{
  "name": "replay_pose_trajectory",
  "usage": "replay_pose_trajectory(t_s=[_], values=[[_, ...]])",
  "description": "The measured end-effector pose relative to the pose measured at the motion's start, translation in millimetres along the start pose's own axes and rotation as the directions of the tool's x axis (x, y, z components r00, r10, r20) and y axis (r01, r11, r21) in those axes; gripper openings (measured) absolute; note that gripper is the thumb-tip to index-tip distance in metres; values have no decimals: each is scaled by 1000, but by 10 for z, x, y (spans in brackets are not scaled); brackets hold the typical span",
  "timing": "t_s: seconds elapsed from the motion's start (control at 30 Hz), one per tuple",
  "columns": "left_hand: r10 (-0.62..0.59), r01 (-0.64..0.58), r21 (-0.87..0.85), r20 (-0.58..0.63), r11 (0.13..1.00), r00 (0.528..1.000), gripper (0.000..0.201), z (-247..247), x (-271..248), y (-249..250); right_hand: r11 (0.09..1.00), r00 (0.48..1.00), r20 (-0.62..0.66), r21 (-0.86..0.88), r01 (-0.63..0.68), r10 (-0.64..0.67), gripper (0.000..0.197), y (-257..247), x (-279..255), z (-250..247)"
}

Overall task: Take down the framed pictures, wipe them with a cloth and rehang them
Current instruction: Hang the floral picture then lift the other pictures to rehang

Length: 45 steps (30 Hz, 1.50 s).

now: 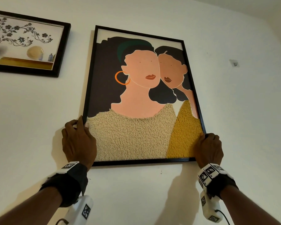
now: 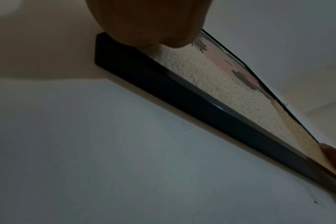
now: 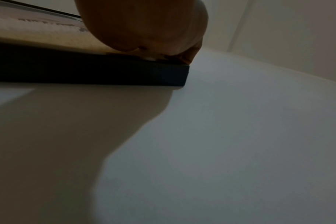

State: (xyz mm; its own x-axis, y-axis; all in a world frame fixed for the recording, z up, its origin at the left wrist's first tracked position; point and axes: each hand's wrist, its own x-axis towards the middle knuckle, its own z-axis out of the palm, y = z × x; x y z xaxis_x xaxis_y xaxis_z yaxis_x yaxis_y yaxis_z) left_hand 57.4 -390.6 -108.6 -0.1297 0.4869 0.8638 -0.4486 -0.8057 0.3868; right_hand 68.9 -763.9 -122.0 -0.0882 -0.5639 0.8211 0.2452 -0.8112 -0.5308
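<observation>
A large black-framed picture [image 1: 141, 98] of two faceless figures in woolly jumpers sits against the white wall, slightly tilted. My left hand [image 1: 79, 138] grips its lower left edge, thumb on the front and fingers behind the frame. My right hand [image 1: 208, 148] grips the lower right corner. In the left wrist view my left hand [image 2: 148, 24] sits over the corner of the picture's black frame [image 2: 182, 94]. The right wrist view shows my right hand [image 3: 144, 27] curled over the frame corner [image 3: 159, 74]. No cloth is in view.
A second black-framed picture [image 1: 28, 44] with a floral print hangs to the upper left. A small empty wall hook [image 1: 234, 63] sits on the wall to the right. Bare white wall [image 1: 144, 192] lies below the frame.
</observation>
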Motion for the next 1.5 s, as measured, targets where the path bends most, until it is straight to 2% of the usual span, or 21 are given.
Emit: replay_pose_trajectory(t_s=[0.13,0.3,0.67,1.07,1.27,1.5], values=[[-4,5,11,-19,1000,1000,32,16,-19,15,1000,999,-46,-2,10,-10,30,3,-27,46],[-17,18,21,-39,1000,999,32,44,-24,23,1000,999,-41,-9,18,-19,31,39,-31,60],[-3,5,47,-46,999,999,34,-9,-75,28,1000,999,17,-9,29,-29,36,91,-20,-10],[-35,40,72,-69,997,997,27,33,-74,37,999,995,87,-3,39,-39,46,97,-8,-77],[-71,77,78,-76,994,995,30,48,-56,84,999,992,124,5,36,-36,51,87,7,-93],[-61,66,65,-70,996,996,30,61,-54,58,1000,988,153,4,27,-28,56,88,17,-133]])
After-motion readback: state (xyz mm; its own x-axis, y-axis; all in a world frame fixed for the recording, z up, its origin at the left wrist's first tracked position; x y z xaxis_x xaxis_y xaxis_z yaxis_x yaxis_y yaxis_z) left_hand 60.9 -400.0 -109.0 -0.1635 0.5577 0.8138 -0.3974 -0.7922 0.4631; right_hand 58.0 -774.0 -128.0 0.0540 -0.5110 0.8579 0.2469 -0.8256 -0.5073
